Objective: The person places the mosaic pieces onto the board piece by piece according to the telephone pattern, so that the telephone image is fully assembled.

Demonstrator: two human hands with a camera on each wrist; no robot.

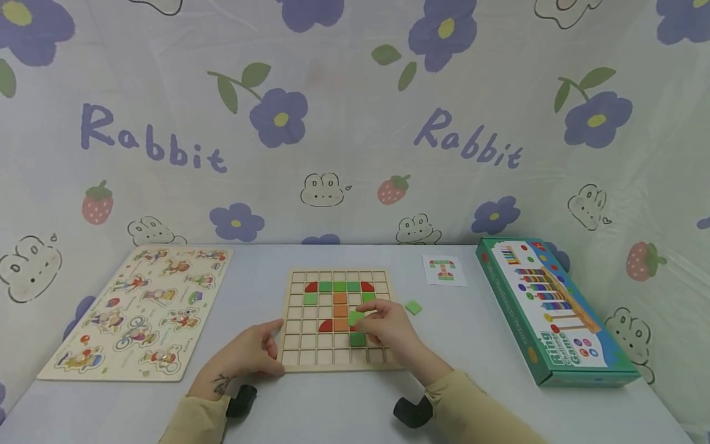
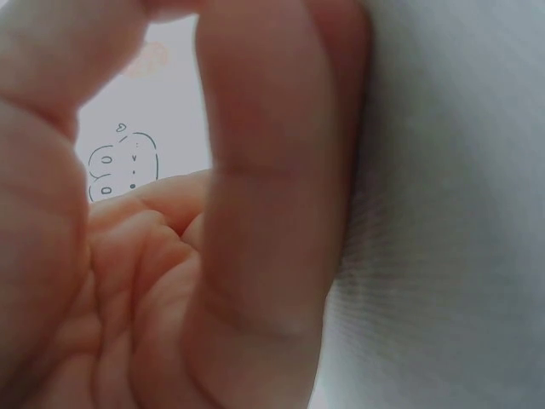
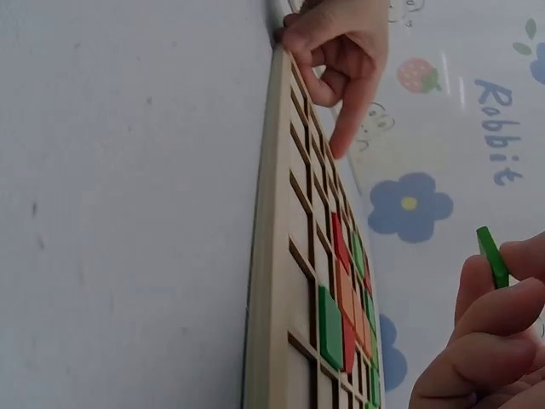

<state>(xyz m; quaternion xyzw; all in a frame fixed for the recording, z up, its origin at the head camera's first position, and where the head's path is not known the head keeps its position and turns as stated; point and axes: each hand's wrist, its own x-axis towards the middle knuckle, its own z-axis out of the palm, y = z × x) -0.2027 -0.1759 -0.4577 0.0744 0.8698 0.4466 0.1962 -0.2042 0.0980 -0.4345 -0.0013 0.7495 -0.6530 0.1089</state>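
In the head view a wooden grid board (image 1: 307,359) lies mid-table, with red quarter-round, orange square and green square tiles set in some cells. My right hand (image 1: 394,330) is over the board's right half, pinching a green square tile (image 3: 492,256) between thumb and finger; the right wrist view shows it held clear of the grid. Below that hand a darker green tile (image 1: 357,339) sits in a cell. My left hand (image 1: 246,354) touches the board's left edge, thumb near the front corner and index finger farther back. The left wrist view shows mostly its fingers.
A loose green tile (image 1: 413,307) lies right of the board. Behind it is a small pattern card (image 1: 444,270) with a coloured figure. A green game box (image 1: 560,314) stands at the right, and a wooden picture puzzle (image 1: 135,314) lies at the left. A printed cloth hangs behind.
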